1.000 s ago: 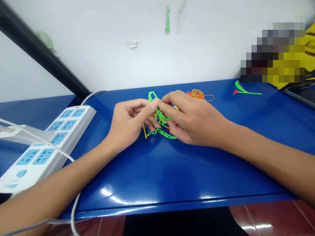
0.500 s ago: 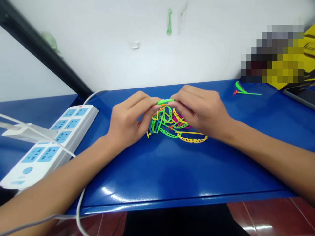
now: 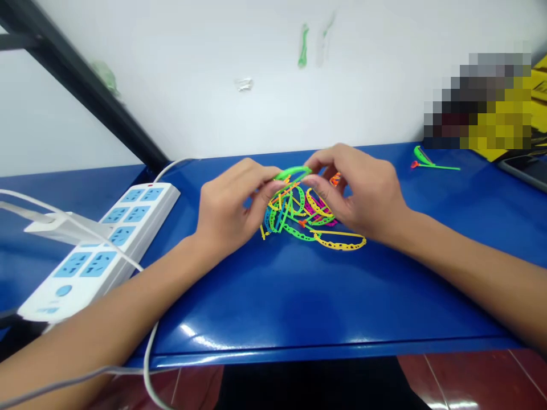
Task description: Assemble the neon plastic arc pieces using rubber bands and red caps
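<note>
Between my two hands is a curved green plastic toy bow (image 3: 294, 172), raised just over a pile of similar pieces. My left hand (image 3: 233, 208) pinches its left end between thumb and fingers. My right hand (image 3: 356, 182) closes thumb and fingertips on its right end. Beneath them lies the tangled pile of small toy bows (image 3: 294, 219) in green, yellow, blue and pink. A yellow toy bow (image 3: 341, 245) lies at the pile's near right side. Orange bits (image 3: 335, 179) show behind my right fingers, partly hidden.
A white power strip (image 3: 102, 250) with a plugged-in adapter (image 3: 64, 230) and cables stands left on the blue table (image 3: 299, 307). Farther right lie a green toy bow and a stick with a red tip (image 3: 436, 164). A dark phone-like device (image 3: 527, 171) and yellow packaging (image 3: 541, 85) are at the right edge.
My right hand has opened its grip slightly and the fingers are more spread from the thumb; more of the green bow shows. The view has shifted a little, so everything appears farther right.
</note>
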Action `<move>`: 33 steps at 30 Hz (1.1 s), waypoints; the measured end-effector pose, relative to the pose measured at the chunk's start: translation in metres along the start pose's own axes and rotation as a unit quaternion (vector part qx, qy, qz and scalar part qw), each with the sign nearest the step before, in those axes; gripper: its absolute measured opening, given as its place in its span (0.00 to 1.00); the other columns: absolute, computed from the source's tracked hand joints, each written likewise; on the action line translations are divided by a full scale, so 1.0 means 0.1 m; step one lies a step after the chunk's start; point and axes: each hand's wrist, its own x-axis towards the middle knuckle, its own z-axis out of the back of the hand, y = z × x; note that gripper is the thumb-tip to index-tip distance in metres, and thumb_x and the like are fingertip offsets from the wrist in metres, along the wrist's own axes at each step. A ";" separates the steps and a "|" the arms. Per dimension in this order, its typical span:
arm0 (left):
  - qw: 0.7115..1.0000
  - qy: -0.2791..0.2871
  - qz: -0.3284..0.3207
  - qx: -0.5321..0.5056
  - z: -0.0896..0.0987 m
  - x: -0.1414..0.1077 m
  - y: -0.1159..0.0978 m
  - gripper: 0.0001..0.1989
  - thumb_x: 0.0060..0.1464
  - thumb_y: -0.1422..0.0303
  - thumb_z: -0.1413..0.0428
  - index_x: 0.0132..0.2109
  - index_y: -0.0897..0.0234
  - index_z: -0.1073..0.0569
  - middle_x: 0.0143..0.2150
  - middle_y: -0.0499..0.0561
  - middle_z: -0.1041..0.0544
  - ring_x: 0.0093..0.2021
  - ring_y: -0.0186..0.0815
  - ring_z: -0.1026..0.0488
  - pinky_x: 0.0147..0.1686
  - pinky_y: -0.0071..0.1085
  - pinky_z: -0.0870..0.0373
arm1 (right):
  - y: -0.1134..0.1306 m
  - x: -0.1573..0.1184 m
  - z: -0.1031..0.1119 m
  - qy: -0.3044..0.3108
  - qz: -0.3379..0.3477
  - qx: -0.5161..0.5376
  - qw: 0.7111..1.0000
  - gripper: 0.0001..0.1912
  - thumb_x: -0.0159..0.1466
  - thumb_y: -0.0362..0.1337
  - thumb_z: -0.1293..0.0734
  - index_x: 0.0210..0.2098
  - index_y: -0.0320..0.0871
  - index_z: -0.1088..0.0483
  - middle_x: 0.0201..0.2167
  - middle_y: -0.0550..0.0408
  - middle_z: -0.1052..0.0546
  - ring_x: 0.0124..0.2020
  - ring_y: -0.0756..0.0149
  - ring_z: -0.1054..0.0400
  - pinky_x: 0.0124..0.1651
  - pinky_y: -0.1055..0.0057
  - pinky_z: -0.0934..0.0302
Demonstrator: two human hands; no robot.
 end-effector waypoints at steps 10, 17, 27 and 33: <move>0.972 -0.102 0.096 -0.188 -0.06 -0.05 -0.14 0.07 0.65 0.65 0.34 0.47 0.58 0.22 0.39 0.45 0.14 0.36 0.34 0.15 0.37 0.32 0.15 | 0.02 -0.08 -0.15 0.029 0.056 0.096 0.993 0.10 0.77 0.38 0.35 0.46 0.43 0.22 0.35 0.54 0.18 0.31 0.66 0.27 0.37 0.69 0.37; 0.971 -0.061 0.153 -0.171 -0.09 -0.07 -0.13 0.10 0.71 0.57 0.40 0.49 0.57 0.26 0.38 0.48 0.14 0.38 0.38 0.14 0.37 0.34 0.15 | 0.01 -0.06 -0.13 0.053 0.036 0.090 0.994 0.11 0.76 0.40 0.36 0.42 0.43 0.24 0.34 0.52 0.19 0.33 0.64 0.28 0.36 0.69 0.40; 0.935 -0.068 0.218 -0.270 -0.13 -0.04 -0.09 0.13 0.65 0.58 0.34 0.45 0.61 0.26 0.31 0.48 0.15 0.31 0.40 0.14 0.28 0.31 0.17 | -0.03 -0.06 -0.15 0.067 0.002 0.075 0.995 0.11 0.78 0.40 0.38 0.41 0.42 0.30 0.32 0.55 0.23 0.28 0.68 0.35 0.34 0.70 0.44; 0.947 -0.064 0.194 -0.247 -0.14 -0.03 -0.04 0.14 0.65 0.56 0.34 0.43 0.61 0.25 0.30 0.46 0.16 0.29 0.38 0.16 0.26 0.29 0.19 | -0.08 -0.04 -0.13 0.042 0.023 0.029 0.998 0.11 0.78 0.39 0.37 0.42 0.41 0.28 0.31 0.55 0.22 0.29 0.68 0.32 0.35 0.71 0.42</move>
